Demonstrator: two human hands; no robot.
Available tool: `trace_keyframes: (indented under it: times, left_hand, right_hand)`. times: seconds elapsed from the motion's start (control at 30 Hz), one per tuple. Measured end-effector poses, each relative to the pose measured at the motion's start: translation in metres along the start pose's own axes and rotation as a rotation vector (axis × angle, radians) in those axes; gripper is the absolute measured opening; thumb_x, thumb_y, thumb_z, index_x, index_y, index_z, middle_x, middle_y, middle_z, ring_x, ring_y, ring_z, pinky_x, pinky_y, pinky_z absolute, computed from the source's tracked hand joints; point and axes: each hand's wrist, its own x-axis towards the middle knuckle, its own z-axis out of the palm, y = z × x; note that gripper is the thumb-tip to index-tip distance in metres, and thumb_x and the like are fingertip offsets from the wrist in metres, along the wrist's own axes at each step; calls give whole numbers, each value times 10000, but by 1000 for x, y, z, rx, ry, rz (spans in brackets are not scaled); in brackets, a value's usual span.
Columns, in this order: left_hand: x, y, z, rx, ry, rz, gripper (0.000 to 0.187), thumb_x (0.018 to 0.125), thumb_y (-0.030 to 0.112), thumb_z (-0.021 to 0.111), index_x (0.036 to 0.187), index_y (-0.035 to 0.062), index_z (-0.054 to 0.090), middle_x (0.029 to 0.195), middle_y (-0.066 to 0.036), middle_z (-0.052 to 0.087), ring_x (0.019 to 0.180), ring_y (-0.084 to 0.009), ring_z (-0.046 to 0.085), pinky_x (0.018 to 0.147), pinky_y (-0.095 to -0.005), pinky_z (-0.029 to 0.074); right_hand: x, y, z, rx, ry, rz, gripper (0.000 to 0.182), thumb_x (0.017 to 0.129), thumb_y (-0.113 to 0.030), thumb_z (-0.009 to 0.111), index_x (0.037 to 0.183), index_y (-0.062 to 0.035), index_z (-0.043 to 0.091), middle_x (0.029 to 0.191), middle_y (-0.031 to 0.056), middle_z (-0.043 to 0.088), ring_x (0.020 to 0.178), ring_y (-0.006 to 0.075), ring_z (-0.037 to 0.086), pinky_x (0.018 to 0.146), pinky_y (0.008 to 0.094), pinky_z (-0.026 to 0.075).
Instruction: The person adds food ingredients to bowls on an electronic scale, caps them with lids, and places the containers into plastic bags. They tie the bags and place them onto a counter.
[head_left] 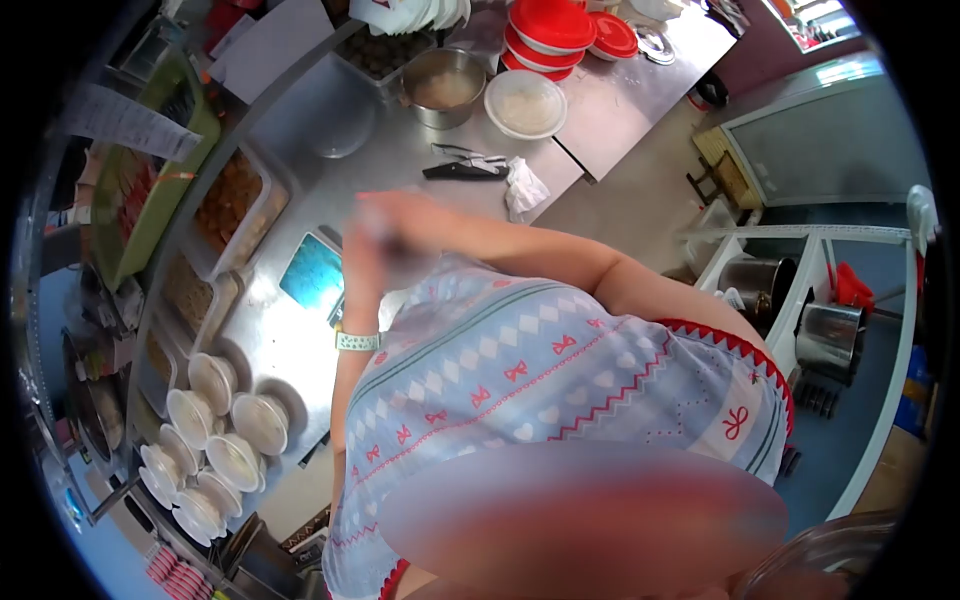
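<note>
My left hand (362, 268), with a patterned band (357, 341) on its wrist, is raised in front of my apron (500, 350). My right hand (402, 212) reaches across from the right and meets it. Both hands are smeared, so I cannot make out their fingers or anything between them. Just left of them, a device with a bright blue screen (312, 270) lies on the metal counter (320, 190). Beyond my hands are a black-handled tool (465, 172), a silver tool beside it (462, 153) and a crumpled white cloth (526, 188).
A metal pot (443, 112), a lidded white bowl (525, 104) and red lids (550, 22) stand at the back. Food trays (262, 205) line the left side. Several lidded cups (262, 422) cluster front left. Shelves with pots (830, 340) are on the right.
</note>
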Motion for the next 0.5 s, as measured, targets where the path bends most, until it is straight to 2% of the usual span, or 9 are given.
trace_keyframes:
  times: [0.07,0.1,0.13,0.2,0.27,0.3,0.33,0.43,0.5]
  left_hand:
    - [0,12,-2,-34,-162,-17,287,941,28,361,1135,29,573,927,-43,565,850,-111,516,727,-227,417]
    - [2,16,0,-56,-150,-57,280,937,-5,357,1118,35,566,923,-50,543,847,-119,519,716,-223,430]
    - [5,11,4,59,-108,190,252,955,3,368,1141,35,535,938,-53,527,865,-126,527,743,-231,450]
    - [8,-3,7,151,-112,140,268,916,11,408,1138,3,557,1013,-147,612,889,-289,634,765,-386,482]
    - [7,-1,6,163,-161,156,296,926,12,402,1212,9,482,1058,-166,611,902,-312,640,780,-404,487]
    - [5,9,10,15,-108,77,298,952,8,397,1248,33,422,1042,-132,580,902,-236,603,792,-337,481]
    - [2,18,10,-132,-59,-5,312,978,4,391,1284,58,362,1025,-98,548,902,-161,566,803,-269,475]
    - [7,8,3,-28,-127,1,370,989,15,389,1339,70,281,1044,-107,552,889,-147,573,776,-255,476]
    - [6,2,7,-128,-105,-2,420,926,-24,401,1330,13,290,1101,-152,594,997,-237,607,869,-304,484]
  right_hand:
    - [-4,-15,-2,62,233,232,98,928,-95,522,974,-22,569,927,106,665,793,233,638,681,337,496]
    - [-2,-33,-9,78,145,416,79,880,-49,554,953,-25,567,882,111,665,773,219,641,661,318,496]
    - [0,-36,-9,-54,112,295,119,840,-34,574,958,-37,590,848,100,660,749,220,637,648,306,491]
    - [-3,-53,-17,-47,25,408,236,850,-63,584,1085,-57,606,864,81,610,810,186,608,705,310,488]
    - [-5,-33,-15,-115,-10,218,274,856,-81,590,1128,-60,612,960,94,606,917,200,591,787,324,475]
    - [-6,-21,-16,-175,-44,43,314,861,-98,596,1172,-62,617,1055,106,602,1024,213,574,868,338,462]
    - [-7,-14,-16,-180,-43,36,314,861,-98,596,1172,-62,617,1055,106,602,1024,213,574,868,338,462]
    - [-8,-11,-18,69,-176,-76,348,908,-99,559,1252,-53,586,1344,156,450,1163,258,502,967,335,429]
    - [-10,-18,-19,-33,-181,-142,357,923,-98,549,1277,-63,572,1348,150,432,1115,249,530,941,330,446]
